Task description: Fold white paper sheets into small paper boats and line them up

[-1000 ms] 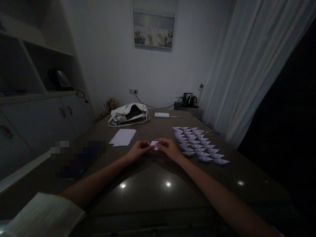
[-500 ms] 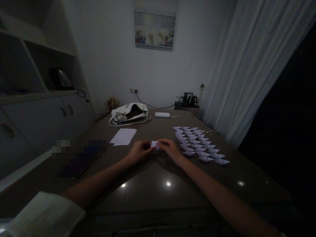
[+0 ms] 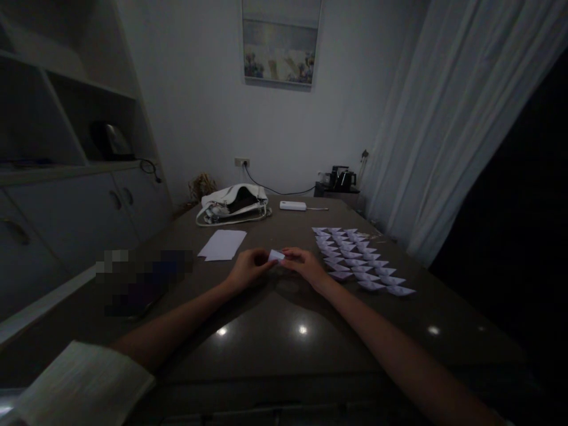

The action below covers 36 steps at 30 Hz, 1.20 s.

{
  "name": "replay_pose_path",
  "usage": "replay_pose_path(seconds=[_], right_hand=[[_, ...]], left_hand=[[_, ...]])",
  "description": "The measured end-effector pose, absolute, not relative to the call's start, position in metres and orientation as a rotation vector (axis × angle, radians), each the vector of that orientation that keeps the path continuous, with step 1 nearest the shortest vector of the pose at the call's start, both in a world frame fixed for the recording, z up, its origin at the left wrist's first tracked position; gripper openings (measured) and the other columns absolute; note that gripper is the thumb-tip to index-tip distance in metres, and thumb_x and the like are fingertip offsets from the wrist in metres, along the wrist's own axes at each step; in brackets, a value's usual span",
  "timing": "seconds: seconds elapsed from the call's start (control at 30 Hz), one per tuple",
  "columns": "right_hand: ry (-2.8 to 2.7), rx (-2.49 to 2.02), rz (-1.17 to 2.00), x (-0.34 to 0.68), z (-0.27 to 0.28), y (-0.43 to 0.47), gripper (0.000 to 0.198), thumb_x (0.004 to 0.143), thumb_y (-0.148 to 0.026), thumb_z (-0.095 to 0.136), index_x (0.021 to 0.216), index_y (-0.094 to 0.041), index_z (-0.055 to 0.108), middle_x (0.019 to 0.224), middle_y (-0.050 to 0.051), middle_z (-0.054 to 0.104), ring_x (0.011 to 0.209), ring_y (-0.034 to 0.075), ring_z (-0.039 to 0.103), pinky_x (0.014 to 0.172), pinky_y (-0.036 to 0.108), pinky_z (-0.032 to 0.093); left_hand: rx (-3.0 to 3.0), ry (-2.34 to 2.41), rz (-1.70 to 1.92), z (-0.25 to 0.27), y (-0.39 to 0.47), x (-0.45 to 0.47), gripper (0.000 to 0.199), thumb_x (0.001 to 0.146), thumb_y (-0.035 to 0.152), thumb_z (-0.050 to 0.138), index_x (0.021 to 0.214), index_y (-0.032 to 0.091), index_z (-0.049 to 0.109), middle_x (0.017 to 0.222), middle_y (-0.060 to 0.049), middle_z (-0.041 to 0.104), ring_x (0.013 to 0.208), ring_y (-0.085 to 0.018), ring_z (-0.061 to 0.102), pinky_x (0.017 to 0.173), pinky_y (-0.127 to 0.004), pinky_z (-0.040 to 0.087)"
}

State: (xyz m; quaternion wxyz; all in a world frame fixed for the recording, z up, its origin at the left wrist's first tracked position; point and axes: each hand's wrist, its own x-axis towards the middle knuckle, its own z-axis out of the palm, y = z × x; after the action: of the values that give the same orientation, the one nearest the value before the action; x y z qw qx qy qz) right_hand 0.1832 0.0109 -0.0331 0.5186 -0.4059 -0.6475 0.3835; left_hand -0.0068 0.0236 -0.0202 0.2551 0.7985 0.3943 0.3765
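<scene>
Between my hands, above the middle of the dark table point(image 3: 275, 355), is a small folded piece of white paper point(image 3: 276, 255). My left hand point(image 3: 248, 267) pinches its left side, and my right hand point(image 3: 306, 267) grips its right side with thumb and fingers. The fingers partly cover the paper, so its full shape is hidden. To the right of my right hand stand several folded paper boats point(image 3: 355, 262), set out in slanting rows. A small stack of white paper sheets point(image 3: 224, 244) lies beyond my left hand, to its left.
A white handbag point(image 3: 235, 201) sits open at the table's far end, beside a white power bank point(image 3: 293, 206) with a short cable. A blurred-out dark object point(image 3: 146, 287) lies at the left. White curtains point(image 3: 412, 130) hang on the right; cabinets point(image 3: 80, 207) line the left.
The folded paper has tilted and shows a different face between my fingers. Both hands keep their hold in nearly the same place. The boats and sheets have stayed put.
</scene>
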Motion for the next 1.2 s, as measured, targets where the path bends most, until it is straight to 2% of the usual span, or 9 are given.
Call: replay_pose_path(seconds=[0.17,0.27,0.4,0.5,0.6,0.77,0.9,1.1,1.2], right_hand=[[-1.639,-0.946,0.719,0.187,-0.032,0.013,0.018,0.07,-0.034,0.07,0.077,-0.017,0.072,0.098,0.008,0.065,0.096,0.021,0.059,0.091,0.037,0.041],[-1.692,-0.961,0.574,0.191,-0.033,0.016,0.014,0.071,-0.032,0.069,0.073,-0.018,0.071,0.085,0.007,0.064,0.085,0.019,0.059,0.08,0.034,0.044],[-1.705,-0.997,0.521,0.194,-0.035,0.018,0.016,0.073,-0.035,0.068,0.074,-0.019,0.071,0.079,0.006,0.063,0.076,0.018,0.057,0.067,0.029,0.045],[-1.651,-1.011,0.632,0.192,-0.035,0.017,0.02,0.072,-0.036,0.068,0.08,-0.018,0.069,0.073,0.003,0.064,0.066,0.015,0.057,0.061,0.027,0.045],[-1.547,-0.988,0.961,0.187,-0.033,0.011,0.031,0.071,-0.041,0.067,0.092,-0.019,0.064,0.066,0.0,0.063,0.052,0.012,0.054,0.049,0.023,0.043],[-1.325,-0.945,1.355,0.181,-0.026,0.001,0.037,0.072,-0.051,0.063,0.09,-0.019,0.061,0.08,0.003,0.067,0.061,0.014,0.064,0.05,0.022,0.047],[-1.3,-0.936,1.311,0.181,-0.027,0.002,0.033,0.063,-0.041,0.073,0.084,-0.019,0.064,0.08,0.001,0.066,0.067,0.014,0.063,0.054,0.021,0.049],[-1.468,-0.946,1.209,0.181,-0.028,0.003,0.026,0.064,-0.039,0.072,0.077,-0.017,0.067,0.07,0.0,0.064,0.061,0.012,0.057,0.05,0.02,0.045],[-1.521,-0.934,1.178,0.18,-0.029,0.003,0.024,0.065,-0.038,0.07,0.074,-0.016,0.066,0.065,-0.001,0.061,0.055,0.01,0.053,0.049,0.02,0.042]], left_hand=[[2.158,1.062,1.021,-0.02,0.024,-0.007,0.037,0.073,0.047,0.061,0.076,0.011,0.065,0.068,-0.004,0.063,0.062,-0.015,0.054,0.055,-0.023,0.04],[2.168,1.024,0.988,-0.023,0.024,-0.005,0.038,0.074,0.049,0.061,0.074,0.011,0.063,0.065,-0.003,0.061,0.06,-0.014,0.053,0.053,-0.022,0.039],[2.163,0.957,0.994,-0.022,0.022,-0.005,0.037,0.076,0.048,0.059,0.081,0.012,0.064,0.072,-0.004,0.064,0.064,-0.015,0.056,0.057,-0.023,0.042],[2.27,0.964,1.081,-0.016,0.02,-0.007,0.03,0.08,0.043,0.058,0.084,0.014,0.063,0.076,-0.004,0.064,0.066,-0.015,0.057,0.061,-0.024,0.044],[2.428,1.041,1.159,-0.011,0.018,-0.01,0.02,0.081,0.034,0.056,0.083,0.015,0.063,0.073,-0.003,0.061,0.065,-0.014,0.055,0.061,-0.023,0.043],[2.645,0.88,1.107,-0.01,0.018,-0.013,0.012,0.083,0.02,0.053,0.089,0.017,0.063,0.088,-0.006,0.059,0.078,-0.015,0.057,0.069,-0.024,0.045],[2.695,0.669,0.981,-0.009,0.014,-0.01,0.015,0.085,0.024,0.054,0.093,0.019,0.065,0.097,-0.007,0.058,0.091,-0.017,0.056,0.08,-0.027,0.045],[2.538,0.836,1.139,-0.007,0.014,-0.009,0.021,0.082,0.034,0.057,0.094,0.016,0.061,0.091,-0.006,0.058,0.078,-0.016,0.054,0.068,-0.025,0.045],[2.542,0.829,1.12,-0.008,0.016,-0.009,0.021,0.082,0.033,0.057,0.096,0.017,0.06,0.091,-0.005,0.058,0.077,-0.015,0.054,0.068,-0.025,0.044]])
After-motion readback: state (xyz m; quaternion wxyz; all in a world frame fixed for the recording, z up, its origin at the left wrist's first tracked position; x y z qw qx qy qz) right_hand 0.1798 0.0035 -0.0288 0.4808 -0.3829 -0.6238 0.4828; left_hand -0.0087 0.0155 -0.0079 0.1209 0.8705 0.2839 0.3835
